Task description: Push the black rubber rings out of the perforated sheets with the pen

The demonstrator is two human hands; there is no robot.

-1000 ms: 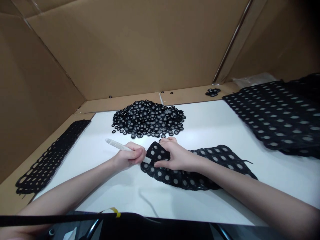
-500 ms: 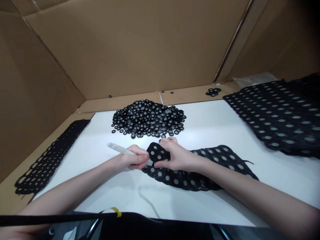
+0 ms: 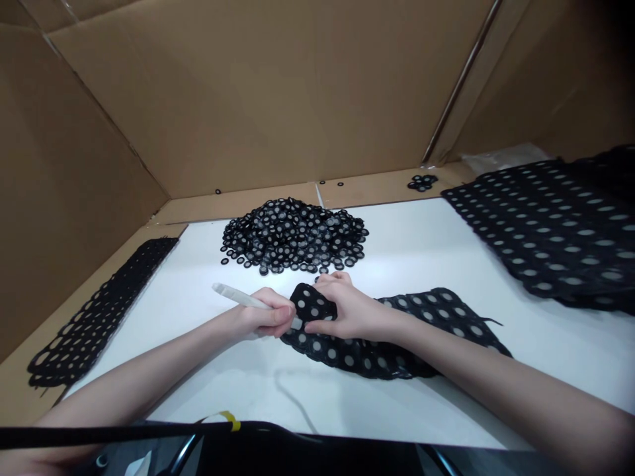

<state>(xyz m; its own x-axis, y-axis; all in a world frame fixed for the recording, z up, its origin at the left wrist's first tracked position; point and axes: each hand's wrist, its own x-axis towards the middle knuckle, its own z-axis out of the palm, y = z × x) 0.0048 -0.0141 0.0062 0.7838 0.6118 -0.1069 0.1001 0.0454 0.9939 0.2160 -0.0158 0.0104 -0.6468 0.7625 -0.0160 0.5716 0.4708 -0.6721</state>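
The black spotted sheet (image 3: 348, 360) lies on the white desk (image 3: 223, 390), its turned-up left end gripped by the right hand's (image 3: 350, 309) fingers. The left hand (image 3: 268, 314), fingers closed around a white pen-like tool (image 3: 234, 295), has edged closer, suggesting work at one spot, though tip contact is unclear. The disc heap (image 3: 294, 233) beyond looks unchanged.

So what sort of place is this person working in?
Probably a handwork station, perhaps in a workshop: cardboard walls stand behind the work surface, small black rings lie heaped on it, and the right hand holds a dotted black sheet.
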